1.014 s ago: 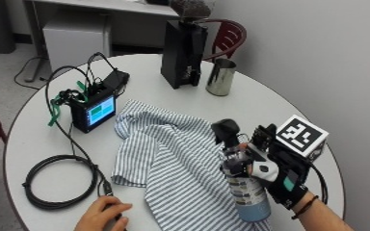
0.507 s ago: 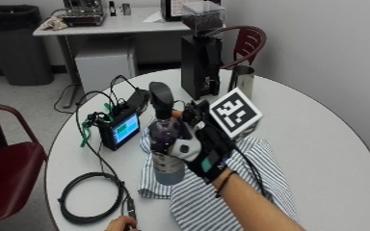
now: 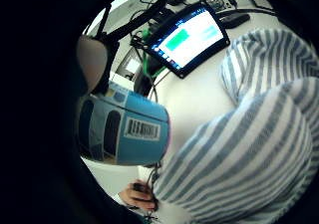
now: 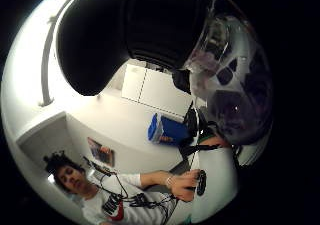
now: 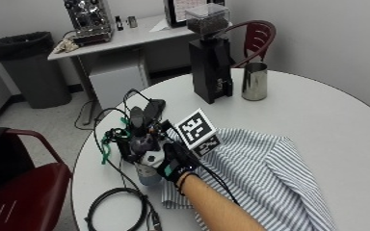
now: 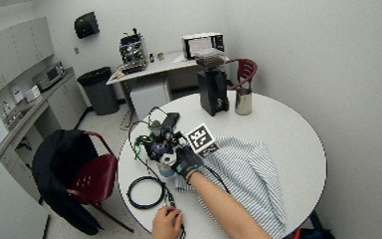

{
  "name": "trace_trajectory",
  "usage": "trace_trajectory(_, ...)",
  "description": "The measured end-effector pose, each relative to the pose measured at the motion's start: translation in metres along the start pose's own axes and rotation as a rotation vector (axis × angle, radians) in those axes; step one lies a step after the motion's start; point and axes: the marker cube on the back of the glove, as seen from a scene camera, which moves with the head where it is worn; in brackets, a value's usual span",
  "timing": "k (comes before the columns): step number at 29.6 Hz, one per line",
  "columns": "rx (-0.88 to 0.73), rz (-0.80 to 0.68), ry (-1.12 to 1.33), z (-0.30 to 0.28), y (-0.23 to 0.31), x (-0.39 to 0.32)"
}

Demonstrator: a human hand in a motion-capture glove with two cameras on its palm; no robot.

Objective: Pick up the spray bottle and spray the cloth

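Raised spray bottle (image 5: 145, 161) stays in grip (image 5: 172, 161) beside cloth (image 5: 268, 178).

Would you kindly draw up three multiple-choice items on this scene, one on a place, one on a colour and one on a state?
1. Where does the metal cup stand?
A. beside the black grinder
B. on the striped cloth
C. on the red chair

2. What colours are the cloth's stripes?
A. red and yellow
B. blue and white
C. black and green

3. What is the gloved right hand doing?
A. lying flat on the table
B. gripping the spray bottle
C. pinching the cloth

Answers:
1. A: the cup stands right next to the grinder.
2. B: blue and white stripes show in the outside view.
3. B: its fingers curl round the bottle at the cloth's edge.
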Motion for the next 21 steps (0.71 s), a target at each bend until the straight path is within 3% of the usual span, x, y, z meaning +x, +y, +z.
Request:
trace_trajectory(8, 0.035, -0.004, 0.085, -0.015, 0.008, 0.027)
trace_trajectory(21, 0.006, -0.086, 0.024, -0.059, 0.028, -0.009)
